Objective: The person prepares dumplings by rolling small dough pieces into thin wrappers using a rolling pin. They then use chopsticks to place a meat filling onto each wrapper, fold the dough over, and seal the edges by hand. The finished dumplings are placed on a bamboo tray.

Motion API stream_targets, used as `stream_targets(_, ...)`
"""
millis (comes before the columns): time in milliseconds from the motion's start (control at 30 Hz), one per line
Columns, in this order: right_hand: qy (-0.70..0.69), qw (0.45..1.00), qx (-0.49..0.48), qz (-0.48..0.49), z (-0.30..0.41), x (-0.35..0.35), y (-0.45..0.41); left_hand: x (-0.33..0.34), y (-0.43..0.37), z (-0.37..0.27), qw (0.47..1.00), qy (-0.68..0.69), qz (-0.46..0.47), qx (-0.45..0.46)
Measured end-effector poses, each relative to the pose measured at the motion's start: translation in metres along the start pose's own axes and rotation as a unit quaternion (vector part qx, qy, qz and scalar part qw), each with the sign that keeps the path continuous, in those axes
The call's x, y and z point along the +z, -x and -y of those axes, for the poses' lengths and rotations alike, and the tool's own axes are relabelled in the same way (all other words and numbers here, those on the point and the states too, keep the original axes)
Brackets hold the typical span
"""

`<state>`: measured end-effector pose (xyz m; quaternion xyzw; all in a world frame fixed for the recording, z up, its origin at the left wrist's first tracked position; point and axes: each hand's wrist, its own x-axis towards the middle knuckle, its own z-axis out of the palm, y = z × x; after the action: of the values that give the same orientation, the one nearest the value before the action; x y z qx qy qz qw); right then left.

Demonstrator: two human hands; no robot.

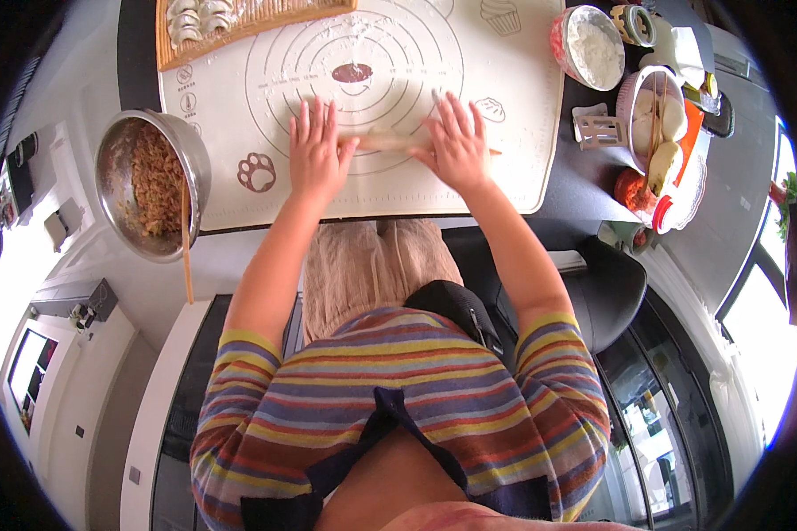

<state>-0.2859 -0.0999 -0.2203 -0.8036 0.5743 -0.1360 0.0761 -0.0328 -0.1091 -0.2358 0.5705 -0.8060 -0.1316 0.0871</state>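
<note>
A thin wooden rolling pin (pixel 388 142), blurred, lies crosswise on a cream baking mat (pixel 219 126) printed with rings. My left hand (pixel 317 149) rests palm down over the pin's left part, fingers straight and apart, thumb along the wood. Over the right part lies my right hand (pixel 459 143), also flat with spread fingers. The pin's tapered tip shows beyond its right side. Between the hands, a small pale piece (pixel 380 131), probably dough, shows at the pin's far edge; its shape is too blurred to tell.
Far left, a wooden tray (pixel 285 16) bears several dumplings (pixel 199 18). A steel bowl (pixel 196 143) of minced filling (pixel 154 182), with wooden chopsticks (pixel 186 245), overhangs the table's left edge. Rightward stand a flour bowl (pixel 558 40), a basket (pixel 627 99) of pale food and a slotted turner (pixel 601 133).
</note>
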Motion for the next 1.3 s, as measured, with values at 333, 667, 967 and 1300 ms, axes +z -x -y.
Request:
stream_targets(333,0.007,0.999,0.027,0.028,-0.003,0.012,0.027,-0.019,0.007,-0.010,0.995,-0.009,0.092,0.038)
stream_targets(667,-0.017,0.999,-0.026,-0.015,0.002,0.002,0.030,-0.024,-0.024,-0.038,0.970,0.202,0.107,0.085)
stream_targets(967,-0.008,0.996,-0.069,0.064,0.023,-0.014,0.032,-0.025,-0.054,-0.048,0.959,0.135,0.211,0.134)
stream_targets(1300,-0.038,0.997,-0.039,0.050,0.018,-0.017,0.033,-0.049,-0.045,0.005,0.959,0.132,0.064,0.244)
